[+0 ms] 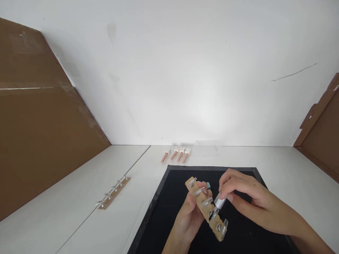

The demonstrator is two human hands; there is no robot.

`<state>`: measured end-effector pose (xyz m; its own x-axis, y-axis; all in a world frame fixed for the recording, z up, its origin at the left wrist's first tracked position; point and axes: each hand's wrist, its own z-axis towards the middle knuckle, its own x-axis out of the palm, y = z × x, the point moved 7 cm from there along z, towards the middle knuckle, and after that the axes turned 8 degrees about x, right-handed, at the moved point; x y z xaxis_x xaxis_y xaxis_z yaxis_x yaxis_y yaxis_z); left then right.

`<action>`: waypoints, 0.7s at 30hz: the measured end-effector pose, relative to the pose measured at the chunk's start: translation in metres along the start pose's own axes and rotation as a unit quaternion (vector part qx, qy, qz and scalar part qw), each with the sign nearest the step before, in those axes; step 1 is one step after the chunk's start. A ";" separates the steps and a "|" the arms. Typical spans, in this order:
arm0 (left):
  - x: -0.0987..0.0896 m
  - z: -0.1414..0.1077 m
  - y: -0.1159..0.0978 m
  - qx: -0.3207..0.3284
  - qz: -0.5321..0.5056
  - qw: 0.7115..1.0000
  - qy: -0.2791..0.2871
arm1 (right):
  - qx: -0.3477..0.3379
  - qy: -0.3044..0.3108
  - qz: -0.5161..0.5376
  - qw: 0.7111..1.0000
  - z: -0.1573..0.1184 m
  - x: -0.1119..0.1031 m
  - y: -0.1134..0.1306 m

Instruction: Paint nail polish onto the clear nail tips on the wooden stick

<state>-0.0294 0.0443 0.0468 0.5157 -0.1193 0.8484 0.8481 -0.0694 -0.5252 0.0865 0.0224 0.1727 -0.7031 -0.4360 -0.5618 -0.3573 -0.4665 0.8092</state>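
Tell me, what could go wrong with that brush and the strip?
The brush might bump a neighbour, because the clear tips sit close together along the strip.
The strip could wobble or slip onto the black mat, since only the left hand holds it while the right hand grips the brush.

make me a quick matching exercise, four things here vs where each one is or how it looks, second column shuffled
1. brush
2. mat
3. pink-and-white pieces
4. unheld strip

A. near the foot of the back wall
B. on the table, left of the mat
C. held in the right hand
D. flat and black

Pairs: 1-C, 2-D, 3-A, 4-B
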 end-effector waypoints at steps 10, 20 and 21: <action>0.003 0.001 0.000 -0.004 -0.002 1.000 0.009 | 0.006 0.020 -0.002 1.000 0.001 0.002 0.000; 0.005 -0.002 -0.001 0.000 0.003 1.000 0.012 | 0.025 0.010 -0.018 0.999 0.000 -0.001 -0.003; 0.005 -0.002 -0.001 -0.001 0.003 1.000 0.011 | 0.027 0.012 -0.018 0.999 0.000 0.000 -0.003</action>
<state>-0.0284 0.0414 0.0514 0.5176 -0.1422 0.8437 0.8448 -0.0713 -0.5303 0.0877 0.0243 0.1705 -0.6746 -0.4376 -0.5945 -0.4156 -0.4405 0.7958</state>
